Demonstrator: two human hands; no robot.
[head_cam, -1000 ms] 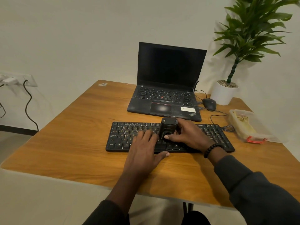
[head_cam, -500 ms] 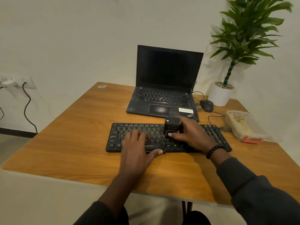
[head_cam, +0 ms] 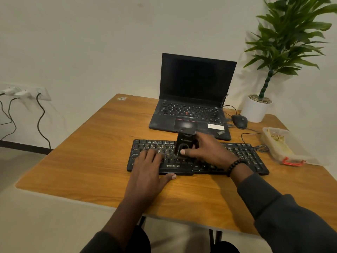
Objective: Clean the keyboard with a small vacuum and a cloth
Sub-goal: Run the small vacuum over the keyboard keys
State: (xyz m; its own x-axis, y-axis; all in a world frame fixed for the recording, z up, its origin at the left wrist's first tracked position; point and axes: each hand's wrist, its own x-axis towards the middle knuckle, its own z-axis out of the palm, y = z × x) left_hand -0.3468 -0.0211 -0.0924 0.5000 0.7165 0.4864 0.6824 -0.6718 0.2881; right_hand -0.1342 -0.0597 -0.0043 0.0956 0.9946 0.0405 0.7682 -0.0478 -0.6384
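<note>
The left hand lies flat on the left half of the keyboard, fingers straight and spread over the keys, thumb stretched along the front edge beside the spacebar. A second ago it sat nearer the middle, close up against the vacuum; it has since slid leftward and now rests apart from the tool. It grasps nothing and seems only to pin the keyboard down on the desk.

Just to its right, the small vacuum stands on the middle key rows, leaning slightly, its top overlapping the front edge of the laptop beyond. Over the last second it has travelled from the lower rows up and a little rightward across the keys.

The right hand grasps the vacuum from the right side, thumb tip pressed on its front face low down, fingers curled round behind it.

By my judgement the vacuuming pass is under way: the middle of the keyboard is being covered, and the rows under and right of the right hand remain to be done. No cloth is visible, so wiping looks not yet begun.

Farther right of that hand sit a mouse, a potted plant and a clear plastic box.
</note>
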